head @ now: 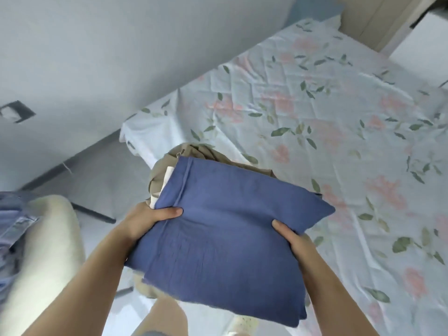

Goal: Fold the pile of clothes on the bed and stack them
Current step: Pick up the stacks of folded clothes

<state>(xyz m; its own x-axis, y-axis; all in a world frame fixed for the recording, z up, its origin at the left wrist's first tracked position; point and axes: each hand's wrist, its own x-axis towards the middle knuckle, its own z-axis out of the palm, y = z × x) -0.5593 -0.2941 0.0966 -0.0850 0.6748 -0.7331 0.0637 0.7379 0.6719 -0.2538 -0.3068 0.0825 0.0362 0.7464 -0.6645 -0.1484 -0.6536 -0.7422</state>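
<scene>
You hold a folded blue garment (225, 229) with both hands, one on each side edge. Your left hand (150, 220) grips the left edge, thumb lying flat on top of the cloth, fingers hidden under it. Your right hand (289, 235) grips the right edge the same way, thumb on top, fingers tucked below. The hands are well apart, with the blue fold stretched between them. The blue garment is the top layer of a small stack: a tan garment (194, 154) sticks out beneath it at the far side, bunched and less neat, and a white piece (167, 177) shows between the two at the left. The stack sits over the near corner of the bed (339, 117), its near edge hanging out past the mattress toward you; can't tell whether the underside rests on the bed or is lifted off it. The bed carries a pale sheet printed with pink flowers and green leaves, wrinkled. A plain pale wall (121, 57) runs along the bed's far side, with a dark socket plate (17, 111) on it at the left. A cream blurred shape (48, 238) fills the lower left, too smeared to name, with blue denim-like cloth (14, 214) just beside it at the frame edge. Your bare knee (164, 316) shows below the stack.
</scene>
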